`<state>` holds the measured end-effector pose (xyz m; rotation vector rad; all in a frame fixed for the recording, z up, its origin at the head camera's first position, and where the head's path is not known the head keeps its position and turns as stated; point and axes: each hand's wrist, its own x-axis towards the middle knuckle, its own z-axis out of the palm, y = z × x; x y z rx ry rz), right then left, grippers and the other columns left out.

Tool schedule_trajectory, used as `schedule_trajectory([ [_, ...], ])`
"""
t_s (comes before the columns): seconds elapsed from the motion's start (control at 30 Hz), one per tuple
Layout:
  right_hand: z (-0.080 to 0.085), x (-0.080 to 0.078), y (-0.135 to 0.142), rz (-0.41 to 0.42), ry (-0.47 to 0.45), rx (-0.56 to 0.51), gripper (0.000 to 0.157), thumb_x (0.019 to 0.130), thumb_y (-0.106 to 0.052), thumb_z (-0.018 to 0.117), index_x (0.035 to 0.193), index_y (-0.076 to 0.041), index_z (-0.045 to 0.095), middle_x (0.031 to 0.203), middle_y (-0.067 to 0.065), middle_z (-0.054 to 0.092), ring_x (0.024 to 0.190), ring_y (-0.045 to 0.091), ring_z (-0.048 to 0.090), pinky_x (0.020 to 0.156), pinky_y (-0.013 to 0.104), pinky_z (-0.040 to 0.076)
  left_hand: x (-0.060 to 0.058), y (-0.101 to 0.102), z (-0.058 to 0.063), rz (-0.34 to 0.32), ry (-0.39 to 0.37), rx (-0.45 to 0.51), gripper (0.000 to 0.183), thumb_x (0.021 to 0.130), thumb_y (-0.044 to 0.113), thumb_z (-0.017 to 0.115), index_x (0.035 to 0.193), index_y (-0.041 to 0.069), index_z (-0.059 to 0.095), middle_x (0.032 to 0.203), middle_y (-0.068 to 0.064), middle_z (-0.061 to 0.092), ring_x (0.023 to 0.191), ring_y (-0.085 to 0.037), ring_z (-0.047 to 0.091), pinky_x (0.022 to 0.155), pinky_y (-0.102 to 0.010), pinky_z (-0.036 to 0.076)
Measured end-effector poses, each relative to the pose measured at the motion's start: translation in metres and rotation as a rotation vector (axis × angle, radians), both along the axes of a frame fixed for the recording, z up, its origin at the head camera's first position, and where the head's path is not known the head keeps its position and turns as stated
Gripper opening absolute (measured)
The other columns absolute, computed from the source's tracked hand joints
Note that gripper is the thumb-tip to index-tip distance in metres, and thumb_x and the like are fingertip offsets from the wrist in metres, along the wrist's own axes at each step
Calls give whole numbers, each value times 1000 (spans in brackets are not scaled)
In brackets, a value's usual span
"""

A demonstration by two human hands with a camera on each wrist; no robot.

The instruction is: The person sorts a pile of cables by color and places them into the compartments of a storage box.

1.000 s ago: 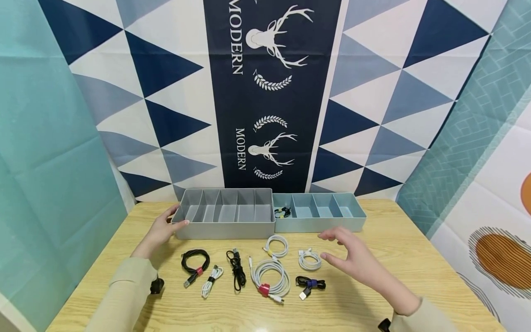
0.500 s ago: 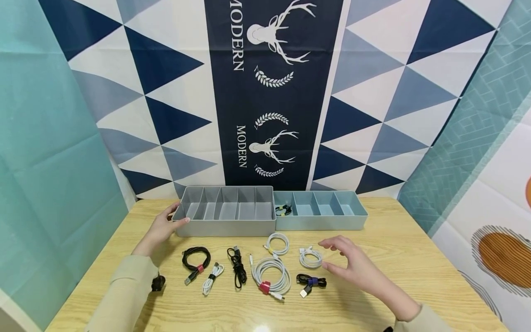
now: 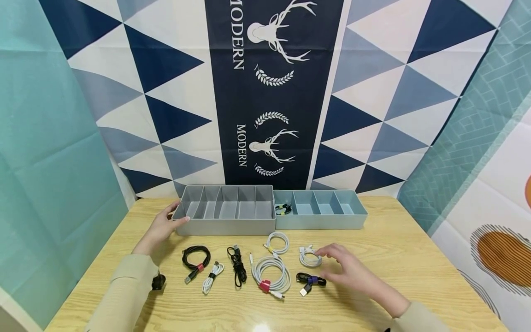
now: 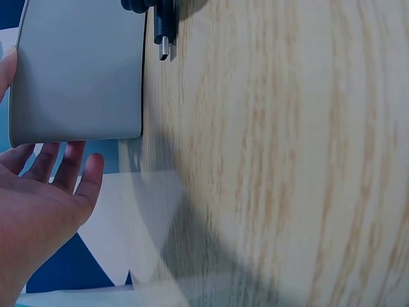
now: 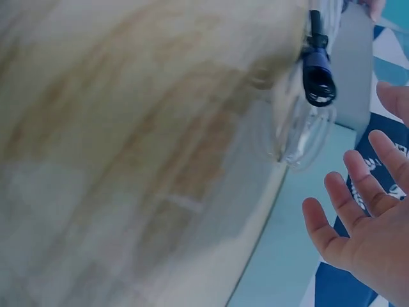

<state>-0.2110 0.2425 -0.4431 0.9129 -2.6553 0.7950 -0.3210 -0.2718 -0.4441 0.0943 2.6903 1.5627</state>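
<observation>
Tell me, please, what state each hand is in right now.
Left hand: holding the left end of the long gray plastic five-compartment box.
Right hand: open, empty, near the black cable bundled with a blue-purple strap.

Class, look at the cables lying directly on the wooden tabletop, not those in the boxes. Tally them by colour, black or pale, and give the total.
Black cables: 3
Pale cables: 4
Total: 7
</observation>
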Motion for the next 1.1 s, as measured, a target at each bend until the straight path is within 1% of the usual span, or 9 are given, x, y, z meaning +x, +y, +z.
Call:
schedule_trajectory([
  [0.07, -3, 0, 0, 8, 7, 27, 44, 69, -20, 75, 110, -14, 58, 107, -7, 56, 96, 12, 53, 81, 34, 47, 0, 0, 0, 1, -1, 4, 86, 80, 44, 61, 144, 13, 13, 147, -16, 16, 125, -38, 29, 92, -49, 39],
  [0.17, -6, 0, -1, 14, 3, 59, 44, 69, -22, 75, 110, -15, 58, 106, -7, 56, 97, 13, 53, 83, 38, 46, -1, 0, 1, -3, 1, 4, 85, 81, 41, 61, 144, 13, 12, 146, -17, 16, 126, -39, 29, 92, -49, 39],
  [0.3, -6, 0, -2, 17, -42, 89, 43, 70, -21, 74, 110, -17, 58, 107, -7, 55, 102, 15, 51, 87, 42, 44, -1, 0, 3, -8, 7, 0, 82, 83, 38, 60, 144, 12, 12, 146, -17, 17, 126, -39, 29, 92, -50, 38],
  [0.5, -5, 1, -1, 10, -104, 118, 41, 69, -22, 75, 107, -19, 58, 108, -8, 52, 104, 17, 50, 88, 43, 43, 1, 0, 5, -9, 16, -15, 86, 80, 44, 60, 144, 12, 12, 146, -17, 18, 125, -40, 30, 92, -50, 38],
  [0.7, -7, 1, 0, 41, -125, 152, 42, 67, -29, 76, 104, -19, 59, 105, -8, 53, 98, 13, 50, 87, 40, 44, 1, 0, 5, -11, 9, -24, 82, 84, 38, 59, 144, 13, 11, 146, -18, 16, 126, -40, 28, 93, -51, 38],
  [0.9, -9, 1, -1, 67, -117, 178, 30, 68, -27, 75, 93, -24, 61, 101, -10, 52, 95, 11, 49, 85, 37, 44, 0, 0, 3, -12, 14, -23, 81, 83, 37, 60, 144, 13, 12, 146, -17, 17, 125, -40, 29, 92, -50, 39],
  [1.1, -12, -1, 1, 62, -113, 214, 21, 71, -28, 73, 85, -31, 58, 96, -15, 50, 91, 6, 46, 81, 32, 43, 0, 0, 2, -8, 6, -14, 87, 80, 44, 61, 144, 14, 11, 146, -18, 18, 125, -39, 30, 92, -49, 39],
])
